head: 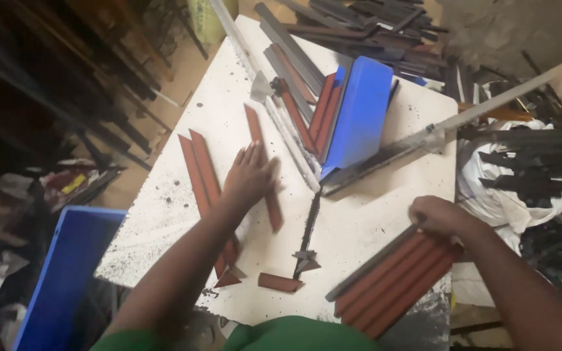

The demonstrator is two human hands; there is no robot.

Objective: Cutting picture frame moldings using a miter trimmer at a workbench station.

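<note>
On the white tabletop [372, 221], a bundle of red-brown angle bars [395, 286] runs from 7 to 1 o'clock; the right hand [440, 218] curls its grip over the top end. The left hand [250, 175], fingers flat and open, presses a single red-brown bar [273, 211] pointing toward 11 o'clock.

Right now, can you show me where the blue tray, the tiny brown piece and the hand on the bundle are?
blue tray [359, 114], head view, on its flat blue underside.
short brown piece [280, 283], head view, on its middle.
right hand [438, 218], head view, on the back of the hand resting on the bundle of brown strips [395, 286].
</note>
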